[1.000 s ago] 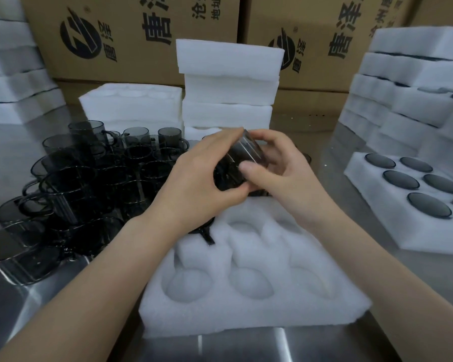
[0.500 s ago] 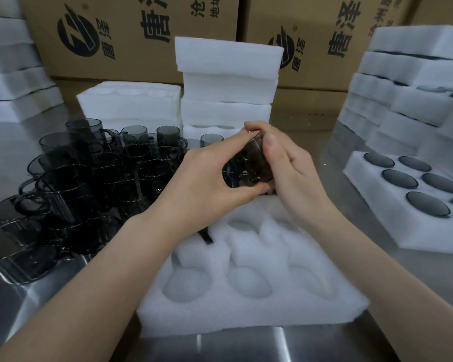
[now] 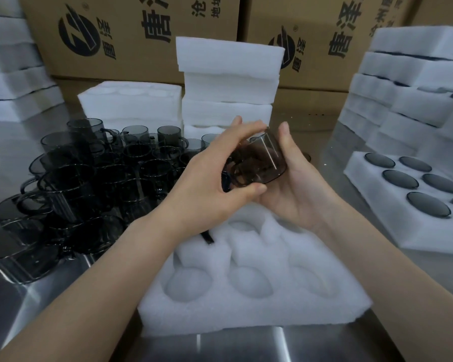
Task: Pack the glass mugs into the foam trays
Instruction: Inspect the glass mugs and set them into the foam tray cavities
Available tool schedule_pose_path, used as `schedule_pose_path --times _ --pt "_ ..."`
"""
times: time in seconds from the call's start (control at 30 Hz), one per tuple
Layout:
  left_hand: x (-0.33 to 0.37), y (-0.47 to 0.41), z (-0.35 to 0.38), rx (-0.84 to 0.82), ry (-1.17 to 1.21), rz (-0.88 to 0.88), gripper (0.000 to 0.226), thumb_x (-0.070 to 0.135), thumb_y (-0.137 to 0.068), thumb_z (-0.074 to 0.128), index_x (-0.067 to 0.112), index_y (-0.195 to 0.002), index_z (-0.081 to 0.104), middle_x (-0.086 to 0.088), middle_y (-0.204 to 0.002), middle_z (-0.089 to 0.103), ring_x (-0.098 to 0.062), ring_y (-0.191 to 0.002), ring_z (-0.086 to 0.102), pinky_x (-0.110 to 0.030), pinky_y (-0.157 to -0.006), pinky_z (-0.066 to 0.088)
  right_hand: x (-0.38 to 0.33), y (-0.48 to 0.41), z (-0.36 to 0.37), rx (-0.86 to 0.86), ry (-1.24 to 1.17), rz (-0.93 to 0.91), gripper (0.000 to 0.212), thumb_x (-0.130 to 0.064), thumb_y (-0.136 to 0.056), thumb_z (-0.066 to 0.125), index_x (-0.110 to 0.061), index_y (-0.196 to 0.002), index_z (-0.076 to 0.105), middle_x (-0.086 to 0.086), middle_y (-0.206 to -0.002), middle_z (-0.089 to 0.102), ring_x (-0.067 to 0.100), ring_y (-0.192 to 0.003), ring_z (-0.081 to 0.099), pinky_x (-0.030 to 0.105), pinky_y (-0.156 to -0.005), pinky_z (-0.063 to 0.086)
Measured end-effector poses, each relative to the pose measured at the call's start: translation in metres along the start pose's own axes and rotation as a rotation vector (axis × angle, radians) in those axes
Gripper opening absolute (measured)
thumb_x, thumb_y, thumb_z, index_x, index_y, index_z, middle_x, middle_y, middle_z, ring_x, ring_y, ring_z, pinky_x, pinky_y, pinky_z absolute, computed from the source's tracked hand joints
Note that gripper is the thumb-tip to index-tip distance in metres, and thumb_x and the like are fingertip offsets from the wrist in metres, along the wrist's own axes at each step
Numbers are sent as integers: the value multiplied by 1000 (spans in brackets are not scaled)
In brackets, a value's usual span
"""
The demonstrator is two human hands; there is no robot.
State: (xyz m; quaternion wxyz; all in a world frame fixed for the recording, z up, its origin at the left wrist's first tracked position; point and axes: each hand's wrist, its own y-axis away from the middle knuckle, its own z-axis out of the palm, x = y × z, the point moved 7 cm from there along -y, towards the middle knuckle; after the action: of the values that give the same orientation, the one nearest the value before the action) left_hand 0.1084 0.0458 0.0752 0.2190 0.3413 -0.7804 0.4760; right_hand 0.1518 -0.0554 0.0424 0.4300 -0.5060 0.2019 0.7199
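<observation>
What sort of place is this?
Probably a packing station in a glassware factory or warehouse: printed cardboard cartons behind, stacks of foam trays, and many dark glass mugs crowded on a steel table, with one mug held in the left hand and right hand.

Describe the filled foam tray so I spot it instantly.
On the steel table's right side, before the stacked white foam blocks, lies a flat white foam tray. Dark round glass discs fill its holes; the centre tray's visible holes are white.

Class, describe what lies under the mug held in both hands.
Under the mug lies the foam tray, its near pockets empty. The left hand and right hand, gripping the mug, cover the far pockets, so their contents cannot be seen.
</observation>
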Motion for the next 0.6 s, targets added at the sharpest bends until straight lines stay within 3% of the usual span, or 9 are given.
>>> schedule_pose_path --times 0.1,0.2,0.3,0.47,0.6 --pt "-2 0 0 -14 -75 -41 77 18 -74 70 38 -140 35 18 -144 40 -2 -145 19 -15 -114 21 1 1 -3 10 76 -17 65 -59 -89 47 -10 -130 59 19 -129 62 35 -119 60 45 -90 55" --pt "-3 -3 6 -37 -219 -74 91 29 -73 77 33 -149 28 19 -148 36 1 -141 24 -13 -113 22 -7 4 -9 122 152 -160 41 -45 -84 62 -13 -107 74 12 -105 72 28 -96 70 39 -73 60" --pt "-2 -4 8 -18 -306 -72 94 30 -77 78 26 -153 22 11 -156 31 2 -139 26 -11 -110 23 -11 8 -7 161 212 -246 31 -37 -85 65 -15 -104 75 5 -93 74 19 -86 71 30 -64 57" --pt "2 -2 4 18 -258 15 82 10 -81 75 15 -149 31 1 -155 33 -4 -142 27 -16 -114 23 -12 7 -9 204 249 -242 34 -43 -87 60 -16 -96 77 10 -97 74 25 -90 72 38 -68 60" --pt "8 -1 9 -45 -283 133 79 3 -79 74 13 -147 35 2 -155 32 -8 -146 20 -19 -117 20 -9 6 -14 217 114 -168 33 -39 -88 59 -13 -96 77 13 -101 74 27 -93 72 43 -69 60"
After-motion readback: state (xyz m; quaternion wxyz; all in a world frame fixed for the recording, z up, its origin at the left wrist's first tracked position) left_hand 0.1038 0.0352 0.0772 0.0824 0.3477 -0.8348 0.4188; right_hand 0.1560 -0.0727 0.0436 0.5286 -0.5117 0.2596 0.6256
